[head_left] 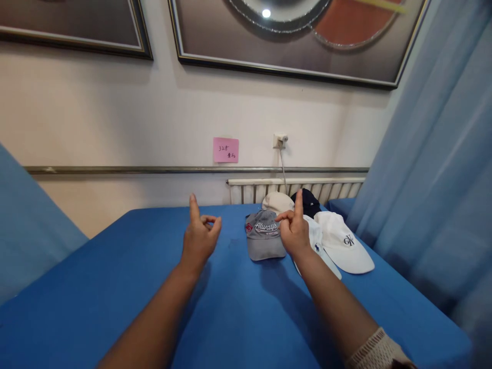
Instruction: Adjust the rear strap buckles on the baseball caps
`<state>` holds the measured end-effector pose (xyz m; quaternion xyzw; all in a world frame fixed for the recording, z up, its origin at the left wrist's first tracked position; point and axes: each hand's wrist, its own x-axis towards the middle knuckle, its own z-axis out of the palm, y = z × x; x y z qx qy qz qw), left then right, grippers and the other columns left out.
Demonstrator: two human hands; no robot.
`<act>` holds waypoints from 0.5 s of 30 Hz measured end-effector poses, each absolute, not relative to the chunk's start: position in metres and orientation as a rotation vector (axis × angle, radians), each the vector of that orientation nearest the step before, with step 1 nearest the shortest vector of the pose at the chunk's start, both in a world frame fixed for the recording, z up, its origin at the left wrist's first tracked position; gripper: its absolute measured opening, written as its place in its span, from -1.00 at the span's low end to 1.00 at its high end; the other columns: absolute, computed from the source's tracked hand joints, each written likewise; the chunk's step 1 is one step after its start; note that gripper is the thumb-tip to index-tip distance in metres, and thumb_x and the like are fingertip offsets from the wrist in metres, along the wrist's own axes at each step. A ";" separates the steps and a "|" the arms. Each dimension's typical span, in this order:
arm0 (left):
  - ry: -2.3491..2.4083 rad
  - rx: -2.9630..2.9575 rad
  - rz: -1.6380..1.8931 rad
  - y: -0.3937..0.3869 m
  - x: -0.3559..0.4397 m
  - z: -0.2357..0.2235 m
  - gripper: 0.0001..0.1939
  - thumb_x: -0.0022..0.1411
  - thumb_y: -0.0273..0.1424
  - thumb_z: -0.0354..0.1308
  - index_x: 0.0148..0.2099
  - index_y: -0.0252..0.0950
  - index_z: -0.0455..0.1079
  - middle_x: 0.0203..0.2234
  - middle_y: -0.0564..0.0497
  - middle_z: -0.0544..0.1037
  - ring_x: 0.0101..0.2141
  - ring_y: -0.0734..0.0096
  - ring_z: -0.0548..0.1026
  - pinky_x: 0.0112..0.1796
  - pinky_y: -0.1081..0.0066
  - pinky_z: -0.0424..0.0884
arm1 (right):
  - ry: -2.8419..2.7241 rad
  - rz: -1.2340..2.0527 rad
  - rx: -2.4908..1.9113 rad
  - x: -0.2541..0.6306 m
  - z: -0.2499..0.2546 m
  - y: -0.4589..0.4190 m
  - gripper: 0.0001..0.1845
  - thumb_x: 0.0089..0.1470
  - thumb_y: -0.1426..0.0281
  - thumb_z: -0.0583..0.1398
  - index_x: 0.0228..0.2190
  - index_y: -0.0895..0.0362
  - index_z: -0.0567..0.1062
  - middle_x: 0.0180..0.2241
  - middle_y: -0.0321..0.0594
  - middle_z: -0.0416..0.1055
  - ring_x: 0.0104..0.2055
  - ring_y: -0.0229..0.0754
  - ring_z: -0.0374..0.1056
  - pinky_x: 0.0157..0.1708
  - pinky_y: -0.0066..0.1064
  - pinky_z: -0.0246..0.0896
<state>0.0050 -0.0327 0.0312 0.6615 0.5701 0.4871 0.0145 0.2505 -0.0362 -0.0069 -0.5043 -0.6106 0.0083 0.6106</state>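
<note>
Above the blue-covered table, my left hand is raised with its index finger pointing up and the other fingers bent towards the thumb; it holds nothing. My right hand makes the same gesture, also without anything in it. Behind and beside the right hand lie several baseball caps. A grey cap with "Always" lettering is just left of it. The pale blue cap is partly hidden by my right hand and forearm. To its right is a white cap; a cream cap and a navy cap sit behind.
A white radiator and a metal rail run along the wall at the table's far edge. A cable hangs from a wall socket. Blue curtains border both sides. A pink note is stuck to the wall.
</note>
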 end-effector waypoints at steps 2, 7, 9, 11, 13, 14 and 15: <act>1.913 1.991 1.365 -0.017 -0.002 0.033 0.00 0.20 -0.29 0.13 0.45 -0.42 -0.43 -0.38 -0.04 0.61 -0.38 0.28 0.54 -0.30 0.33 0.42 | -1.411 0.104 -1.328 0.258 -0.010 -0.020 -0.03 -0.05 0.57 0.03 0.36 0.22 -0.22 -0.44 -0.31 0.57 -0.36 -0.11 0.49 -0.20 -0.31 0.35; 1.985 1.997 1.284 -0.007 -0.014 0.028 -0.01 0.20 -0.30 0.12 0.46 -0.33 -0.43 -0.35 -0.02 0.63 -0.37 0.29 0.55 -0.30 0.35 0.38 | -1.422 0.123 -1.399 0.270 -0.019 -0.006 -0.03 -0.05 0.56 0.02 0.37 0.18 -0.19 -0.41 -0.32 0.59 -0.34 -0.12 0.49 -0.18 -0.34 0.31; 1.973 2.009 1.281 -0.008 -0.014 0.024 -0.01 0.19 -0.30 0.13 0.46 -0.32 -0.41 -0.35 -0.02 0.63 -0.37 0.30 0.54 -0.30 0.36 0.37 | -1.428 0.109 -1.386 0.269 -0.021 -0.008 -0.03 -0.06 0.56 0.02 0.37 0.19 -0.18 -0.41 -0.32 0.58 -0.34 -0.13 0.49 -0.16 -0.34 0.30; 1.970 2.002 1.289 -0.009 -0.012 0.022 -0.01 0.19 -0.31 0.15 0.46 -0.32 -0.40 -0.35 -0.02 0.64 -0.39 0.32 0.54 -0.31 0.37 0.36 | -1.434 0.111 -1.375 0.267 -0.023 -0.009 -0.03 -0.07 0.56 0.02 0.37 0.19 -0.17 -0.42 -0.34 0.58 -0.36 -0.14 0.49 -0.16 -0.35 0.30; 1.984 1.985 1.296 -0.009 -0.010 0.020 -0.01 0.18 -0.32 0.17 0.46 -0.31 -0.37 -0.36 -0.01 0.64 -0.41 0.34 0.53 -0.33 0.39 0.35 | -1.438 0.115 -1.371 0.264 -0.025 -0.010 -0.03 -0.08 0.57 0.01 0.36 0.18 -0.17 -0.43 -0.36 0.58 -0.37 -0.15 0.48 -0.18 -0.35 0.31; 1.989 1.978 1.295 -0.009 -0.009 0.020 -0.01 0.18 -0.33 0.18 0.46 -0.30 -0.36 -0.36 0.00 0.63 -0.42 0.35 0.53 -0.34 0.40 0.34 | -1.441 0.115 -1.370 0.263 -0.025 -0.010 -0.03 -0.08 0.57 0.01 0.36 0.18 -0.17 -0.43 -0.37 0.58 -0.37 -0.15 0.48 -0.19 -0.35 0.31; 1.989 1.974 1.293 -0.009 -0.009 0.019 -0.01 0.18 -0.33 0.18 0.46 -0.28 -0.35 -0.37 0.01 0.63 -0.43 0.36 0.53 -0.34 0.41 0.34 | -1.446 0.112 -1.369 0.261 -0.026 -0.010 -0.03 -0.08 0.56 0.01 0.36 0.18 -0.16 -0.43 -0.38 0.58 -0.37 -0.15 0.48 -0.20 -0.35 0.32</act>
